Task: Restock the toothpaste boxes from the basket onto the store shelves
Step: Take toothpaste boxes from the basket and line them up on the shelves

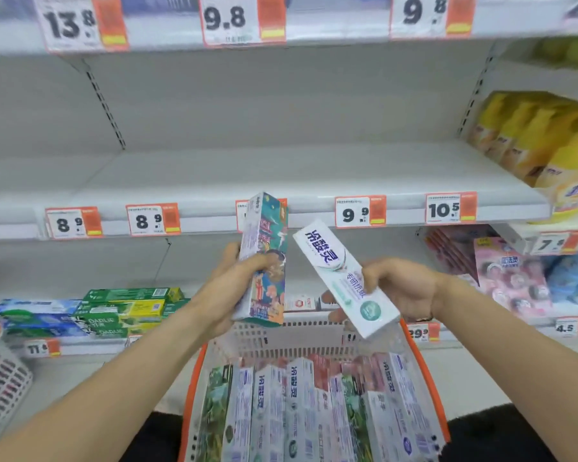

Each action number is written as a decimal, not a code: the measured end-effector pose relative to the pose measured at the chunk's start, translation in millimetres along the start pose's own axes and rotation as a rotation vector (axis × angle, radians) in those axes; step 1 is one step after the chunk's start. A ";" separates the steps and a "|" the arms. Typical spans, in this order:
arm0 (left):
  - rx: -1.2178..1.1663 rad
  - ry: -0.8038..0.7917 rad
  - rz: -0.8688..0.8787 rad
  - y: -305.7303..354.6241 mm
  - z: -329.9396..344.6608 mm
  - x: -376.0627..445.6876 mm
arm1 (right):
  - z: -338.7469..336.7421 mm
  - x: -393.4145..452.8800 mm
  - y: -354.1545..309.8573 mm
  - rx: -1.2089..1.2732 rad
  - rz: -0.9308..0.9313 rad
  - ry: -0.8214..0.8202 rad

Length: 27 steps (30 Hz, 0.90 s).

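2 boxes aloft above the basket (pixel 194 378), 1 colourful box (pixel 264 258) gripped upright in left hand (pixel 229 291), 1 white box (pixel 344 278) tilted, pinched in right hand (pixel 399 288)

Yellow pouches (pixel 548 141) stacked right of the 10.5 price tag (pixel 450 208); pink packs (pixel 511 278) below-right of it, blue packs (pixel 571 278) further right.

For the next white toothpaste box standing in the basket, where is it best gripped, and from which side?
Probably the top end of a white toothpaste box, from above. The boxes stand packed side by side in the basket, so only the upper ends are exposed. Pinch across the narrow faces and lift straight up.
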State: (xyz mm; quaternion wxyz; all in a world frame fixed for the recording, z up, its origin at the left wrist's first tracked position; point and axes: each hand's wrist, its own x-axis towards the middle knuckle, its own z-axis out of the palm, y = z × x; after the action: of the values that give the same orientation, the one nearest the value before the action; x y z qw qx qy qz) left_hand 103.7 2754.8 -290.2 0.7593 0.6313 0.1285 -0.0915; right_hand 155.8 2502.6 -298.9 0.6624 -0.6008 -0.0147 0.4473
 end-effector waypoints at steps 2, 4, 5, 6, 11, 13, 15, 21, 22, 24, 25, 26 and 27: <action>-0.011 -0.062 -0.001 2.1 6.3 6.3 | 0.3 10.3 2.2 0.075 -0.031 -0.014; -0.053 -0.073 -0.039 0.4 14.4 17.3 | -2.5 21.8 3.3 0.103 -0.053 -0.018; -0.083 -0.073 -0.061 -0.3 18.4 24.0 | -4.9 26.8 2.0 0.115 -0.064 -0.003; -0.112 -0.070 -0.087 0.0 22.5 29.8 | -7.7 30.9 0.1 0.124 -0.080 0.020; -0.096 -0.064 -0.053 0.4 40.7 52.2 | -24.3 42.7 -12.7 0.199 -0.161 0.012; -0.066 -0.055 -0.030 -0.4 45.2 60.9 | -34.0 47.7 -15.2 0.233 -0.182 0.004; -0.089 0.003 -0.050 -3.4 45.4 70.3 | -41.1 47.0 -19.8 0.271 -0.195 -0.004; -0.043 0.051 -0.021 -4.2 51.6 85.9 | -48.8 43.6 -35.8 0.249 -0.218 0.000; -0.010 0.048 0.005 -3.4 54.5 86.5 | -47.4 45.6 -36.5 0.219 -0.218 0.020; 0.044 0.004 0.028 -5.3 57.8 87.7 | -44.7 50.9 -34.4 0.173 -0.217 0.033; 0.025 0.002 -0.005 -6.3 58.5 88.5 | -43.7 53.2 -33.0 0.161 -0.216 0.042; -0.013 0.016 -0.047 -6.0 58.4 88.0 | -43.6 55.0 -31.4 0.153 -0.215 0.056; -0.055 0.033 -0.077 -7.6 56.8 88.2 | -43.3 55.7 -30.4 0.141 -0.219 0.065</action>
State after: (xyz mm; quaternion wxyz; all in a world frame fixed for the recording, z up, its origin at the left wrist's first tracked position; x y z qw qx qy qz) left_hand 189.8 2699.7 -315.0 0.7700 0.6063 0.1675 -0.1068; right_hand 230.8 2506.3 -315.3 0.7480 -0.5618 -0.0272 0.3525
